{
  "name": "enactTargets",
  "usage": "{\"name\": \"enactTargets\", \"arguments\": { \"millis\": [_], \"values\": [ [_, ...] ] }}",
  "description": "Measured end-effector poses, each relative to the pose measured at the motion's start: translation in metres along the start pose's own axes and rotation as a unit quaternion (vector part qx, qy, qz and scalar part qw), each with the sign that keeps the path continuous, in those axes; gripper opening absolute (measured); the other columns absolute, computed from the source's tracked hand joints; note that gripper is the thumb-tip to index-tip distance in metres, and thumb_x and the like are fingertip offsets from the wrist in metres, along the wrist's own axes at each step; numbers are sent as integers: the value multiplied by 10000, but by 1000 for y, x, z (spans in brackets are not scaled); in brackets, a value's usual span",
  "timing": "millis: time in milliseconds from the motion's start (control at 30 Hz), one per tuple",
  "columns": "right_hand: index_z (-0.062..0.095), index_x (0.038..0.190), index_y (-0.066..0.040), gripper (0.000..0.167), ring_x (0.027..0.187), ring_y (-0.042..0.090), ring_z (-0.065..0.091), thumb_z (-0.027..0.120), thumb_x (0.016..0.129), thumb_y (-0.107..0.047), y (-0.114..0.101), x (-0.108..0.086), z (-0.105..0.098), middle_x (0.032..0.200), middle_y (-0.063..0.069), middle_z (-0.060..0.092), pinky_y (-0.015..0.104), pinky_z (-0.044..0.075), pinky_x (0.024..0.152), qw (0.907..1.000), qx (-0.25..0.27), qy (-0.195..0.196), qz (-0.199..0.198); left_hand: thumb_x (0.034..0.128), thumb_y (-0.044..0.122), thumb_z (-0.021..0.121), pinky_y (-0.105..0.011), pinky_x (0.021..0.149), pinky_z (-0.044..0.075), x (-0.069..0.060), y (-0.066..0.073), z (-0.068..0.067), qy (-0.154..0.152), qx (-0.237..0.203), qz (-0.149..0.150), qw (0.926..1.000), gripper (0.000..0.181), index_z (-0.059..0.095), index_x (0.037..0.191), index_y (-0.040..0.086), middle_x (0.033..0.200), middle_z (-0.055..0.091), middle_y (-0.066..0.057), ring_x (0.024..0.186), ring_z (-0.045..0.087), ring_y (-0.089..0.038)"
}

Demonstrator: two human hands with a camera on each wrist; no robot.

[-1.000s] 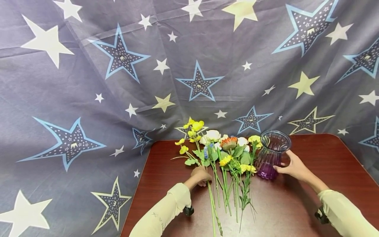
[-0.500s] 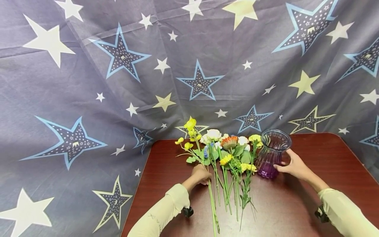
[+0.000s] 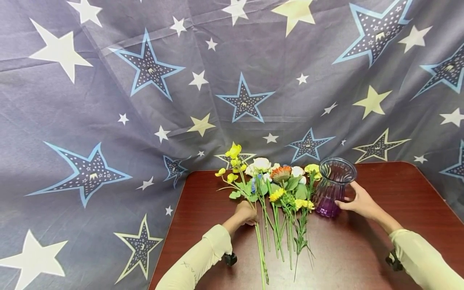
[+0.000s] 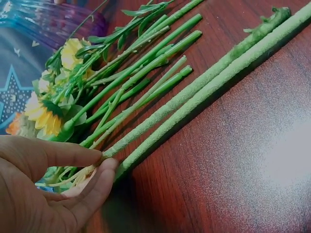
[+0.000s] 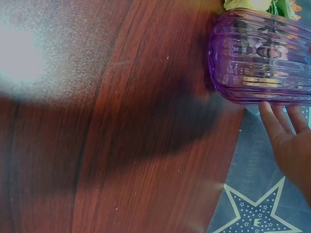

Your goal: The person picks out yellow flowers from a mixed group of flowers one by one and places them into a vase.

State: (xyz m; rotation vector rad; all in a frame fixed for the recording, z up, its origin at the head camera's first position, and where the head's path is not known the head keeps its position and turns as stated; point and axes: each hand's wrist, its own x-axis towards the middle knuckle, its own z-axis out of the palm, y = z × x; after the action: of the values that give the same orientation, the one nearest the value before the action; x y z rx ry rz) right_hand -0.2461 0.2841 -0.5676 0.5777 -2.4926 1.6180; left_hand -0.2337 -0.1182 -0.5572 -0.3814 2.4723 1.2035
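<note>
My left hand (image 3: 245,213) pinches a green stem (image 4: 160,114) between thumb and fingertips. It belongs to the yellow flowers (image 3: 233,151) at the left of the bunch. A second thick stem (image 4: 209,94) runs close beside it. To the right, a ribbed glass vase (image 3: 331,187), clear above and purple at its base, stands upright on the table. My right hand (image 3: 362,203) holds its right side, thumb in front and the other fingers partly hidden by the glass. In the right wrist view fingertips (image 5: 265,108) touch the vase wall.
Between the hands lie several loose flowers: a white rose (image 3: 262,165), an orange flower (image 3: 280,174), a small sunflower (image 3: 277,195) and a leafy sprig (image 3: 300,237). The reddish wooden table (image 3: 391,193) meets a grey star-print cloth (image 3: 174,100) at its back edge.
The yellow flower heads have turned and shifted slightly right in the left hand's pinch. The left hand has barely moved; the right hand and vase stay in place.
</note>
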Motion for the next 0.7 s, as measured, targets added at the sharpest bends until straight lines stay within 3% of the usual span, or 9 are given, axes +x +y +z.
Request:
{"name": "enactTargets", "arguments": {
  "millis": [300,700],
  "values": [
    [392,1455,65,821,1003,-107,575,840,768,44,1,0,1,1142,-187,518,116,566,837,10000,24,0,-1,763,-96,789,-371,617,649,-1,-6,0,-18,-196,80,9998,299,578,626,66,590,694,-96,479,663,-146],
    [392,1452,77,814,971,-77,617,834,768,58,-4,-2,-1,1111,-151,553,135,583,810,9998,160,21,72,872,-54,725,-380,669,654,-6,-1,-8,6,-404,276,9988,315,595,618,77,708,752,-109,615,743,-217]
  ]
}}
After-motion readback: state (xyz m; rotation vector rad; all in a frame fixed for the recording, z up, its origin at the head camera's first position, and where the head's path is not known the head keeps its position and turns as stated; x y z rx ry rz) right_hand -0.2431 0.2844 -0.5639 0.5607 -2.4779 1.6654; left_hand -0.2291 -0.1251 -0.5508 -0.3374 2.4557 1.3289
